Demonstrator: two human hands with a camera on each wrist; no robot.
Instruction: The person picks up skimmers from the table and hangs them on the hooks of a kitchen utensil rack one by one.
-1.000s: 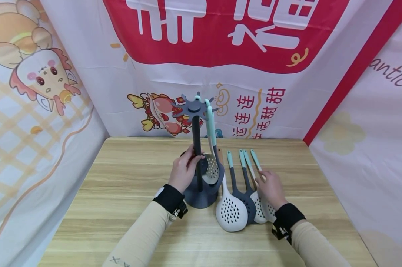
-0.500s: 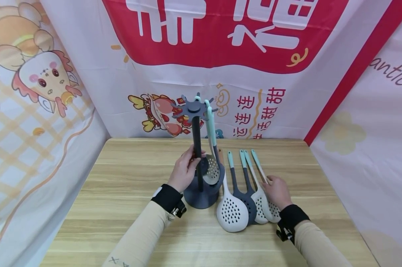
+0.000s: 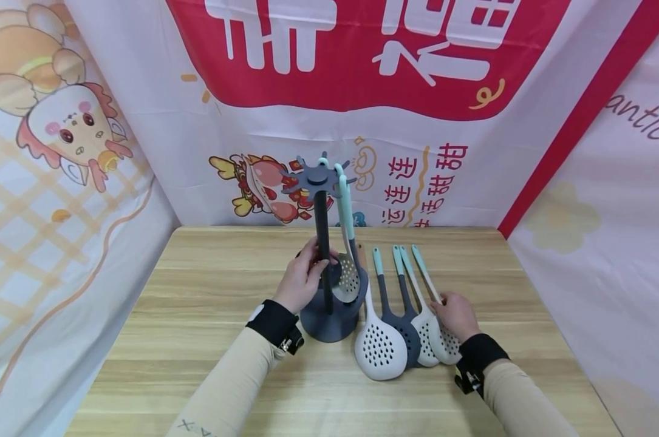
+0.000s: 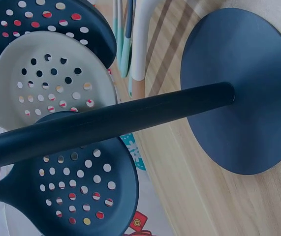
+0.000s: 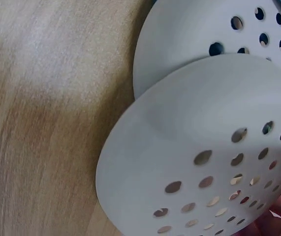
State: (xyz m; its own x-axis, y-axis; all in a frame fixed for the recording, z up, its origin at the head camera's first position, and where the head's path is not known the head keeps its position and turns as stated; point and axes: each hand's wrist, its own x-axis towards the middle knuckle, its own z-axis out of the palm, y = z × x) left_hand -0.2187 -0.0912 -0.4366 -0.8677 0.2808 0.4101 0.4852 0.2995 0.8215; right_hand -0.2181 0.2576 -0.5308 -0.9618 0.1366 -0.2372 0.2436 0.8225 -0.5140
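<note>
My left hand [image 3: 300,282] grips the pole [image 4: 106,115] of a dark utensil stand, whose round base [image 3: 329,331] rests on the table. Hanging from the stand's hooked top [image 3: 316,176] are a pale skimmer [image 4: 56,69] and two dark skimmers, one [image 4: 81,182] below it and one [image 4: 81,14] above it in the left wrist view. With its fingers at the neck, my right hand [image 3: 457,317] holds the rightmost pale skimmer [image 5: 155,142] lying on the table. Its fingertips [image 5: 280,209] show under the perforated head in the right wrist view.
Left of the held skimmer lie a pale skimmer [image 3: 424,343], dark mint-handled utensils [image 3: 389,303] and a large white skimmer [image 3: 381,352], close together with heads overlapping. A printed cloth [image 3: 460,194] hangs behind the wooden table [image 3: 198,340], with cloths on both sides.
My right hand has slid along the skimmer's handle toward its head, slightly to the right and nearer to me. My left hand keeps its grip on the pole.
</note>
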